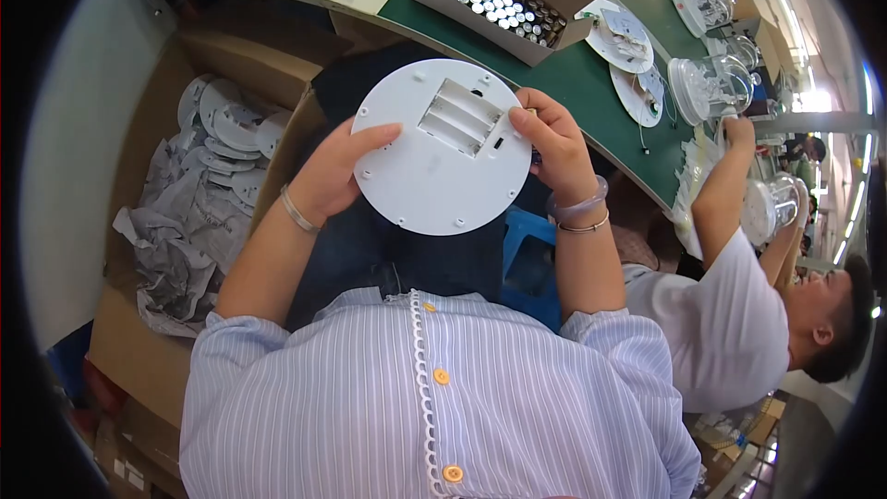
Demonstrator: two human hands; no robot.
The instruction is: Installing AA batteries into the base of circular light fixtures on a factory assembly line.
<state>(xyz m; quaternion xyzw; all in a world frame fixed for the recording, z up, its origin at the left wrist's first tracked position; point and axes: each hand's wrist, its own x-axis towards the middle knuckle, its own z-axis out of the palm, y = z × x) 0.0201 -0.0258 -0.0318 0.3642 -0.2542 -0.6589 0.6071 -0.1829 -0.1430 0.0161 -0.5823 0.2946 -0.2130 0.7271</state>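
A round white plastic base (pixel 434 189) is held up over my lap, its flat underside facing me. An open battery compartment (pixel 460 118) with bare slots shows near its upper right, and a small black switch sits beside it. My left hand (pixel 337 166) grips the left edge, thumb lying on the face. The right edge is in my right hand (pixel 557 143), thumb near the compartment; something small and dark shows behind those fingers, too hidden to name. Beyond the base, a cardboard box of batteries (pixel 504 5) stands on the green table (pixel 407 11).
On my left a large carton (pixel 139 305) holds crumpled paper and several white round plates (pixel 231 120). More white discs with wires (pixel 636 92) and clear domes (pixel 707 88) line the table at right. A co-worker (pixel 711 314) works there. A blue stool (pixel 531 259) stands below.
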